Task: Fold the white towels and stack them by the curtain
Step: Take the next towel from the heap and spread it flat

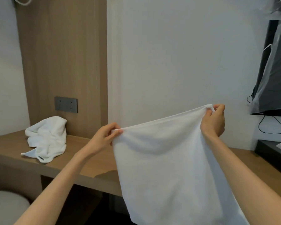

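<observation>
Raised towel (165, 159) screens desk (94, 166) (crumpled towel (47, 138) left).

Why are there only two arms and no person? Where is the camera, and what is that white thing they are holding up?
The camera sits on the person's head and looks forward and down. So you see what their eyes would see: just their own arms. There is only this one picture.

The left hand and the right hand each pinch a top corner of a white towel. They hold it up spread out, so it hangs in front of a wooden desk.

On the desk, to the left, lies a second white towel. It is crumpled in a heap, not folded. Behind it, on the wooden wall panel, is a grey socket panel. At the far right is a dark screen wrapped in clear plastic.
</observation>
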A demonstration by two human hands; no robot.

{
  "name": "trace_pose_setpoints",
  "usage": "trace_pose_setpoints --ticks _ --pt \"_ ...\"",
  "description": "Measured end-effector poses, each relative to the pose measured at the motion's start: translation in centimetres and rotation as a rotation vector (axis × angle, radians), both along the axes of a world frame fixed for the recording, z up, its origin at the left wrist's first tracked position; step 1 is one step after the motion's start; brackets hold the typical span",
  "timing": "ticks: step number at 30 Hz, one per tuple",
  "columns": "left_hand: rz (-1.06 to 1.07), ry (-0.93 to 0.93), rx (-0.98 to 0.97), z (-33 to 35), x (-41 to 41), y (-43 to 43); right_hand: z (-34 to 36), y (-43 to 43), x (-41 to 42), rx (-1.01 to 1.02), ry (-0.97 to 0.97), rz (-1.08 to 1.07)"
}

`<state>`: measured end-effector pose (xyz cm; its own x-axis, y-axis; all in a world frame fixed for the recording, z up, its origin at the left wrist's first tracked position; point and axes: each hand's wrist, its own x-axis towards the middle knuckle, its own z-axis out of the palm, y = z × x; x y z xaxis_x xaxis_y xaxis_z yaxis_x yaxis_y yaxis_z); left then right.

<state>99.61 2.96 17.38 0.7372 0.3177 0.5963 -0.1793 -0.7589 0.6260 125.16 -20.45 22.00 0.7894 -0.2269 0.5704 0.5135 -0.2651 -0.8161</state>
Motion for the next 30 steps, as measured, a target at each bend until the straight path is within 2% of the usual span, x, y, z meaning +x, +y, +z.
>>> trace_pose_setpoints --ticks 4,7,9,11,13,15,17,19,20,22,23,24,26,30 --pt "0.157 -0.064 -0.157 -0.3 -0.2 0.9 0.4 -0.2 -0.5 0.025 -0.088 0.082" --pt "0.258 -0.158 -0.201 0.7 -0.6 1.0 0.9 -1.0 -1.5 0.111 -0.137 0.185" --pt "0.318 -0.273 -0.183 2.1 -0.9 0.6 1.2 -1.8 -2.6 0.170 -0.168 0.283" --pt "0.327 -0.423 -0.273 3.9 -1.1 -0.3 1.9 -2.7 -4.0 0.204 -0.192 0.352" --pt "0.248 -0.503 -0.547 5.8 -1.7 -1.0 3.0 -3.7 -5.6 0.276 -0.164 0.434" --pt "0.022 -0.385 -0.801 7.4 -2.8 -0.6 4.0 -4.9 -6.7 0.379 -0.083 0.543" --pt "-0.106 -0.260 -0.870 8.5 -4.1 -0.3 4.6 -6.1 -7.2 0.444 -0.005 0.640" --pt "-0.008 -0.282 -0.780 8.8 -3.8 -0.4 4.6 -6.7 -7.0 0.422 0.005 0.618" --pt "0.107 -0.353 -0.650 8.4 -3.3 -0.5 4.2 -6.7 -6.6 0.367 -0.018 0.556" --pt "0.359 -0.391 -0.189 6.8 -2.2 -0.6 2.5 -6.1 -5.3 0.183 -0.061 0.407" --pt "0.403 -0.344 -0.045 5.4 -1.4 -0.2 1.2 -5.7 -4.7 0.078 -0.051 0.337" --pt "0.415 -0.280 0.014 3.8 -0.7 0.3 -0.2 -5.3 -4.0 -0.026 -0.020 0.283" --pt "0.436 -0.182 0.015 0.7 0.7 1.7 -3.2 -4.3 -2.7 -0.217 0.041 0.226" --pt "0.522 -0.060 0.012 -2.8 3.7 3.7 -6.8 -2.7 0.1 -0.430 0.094 0.203"
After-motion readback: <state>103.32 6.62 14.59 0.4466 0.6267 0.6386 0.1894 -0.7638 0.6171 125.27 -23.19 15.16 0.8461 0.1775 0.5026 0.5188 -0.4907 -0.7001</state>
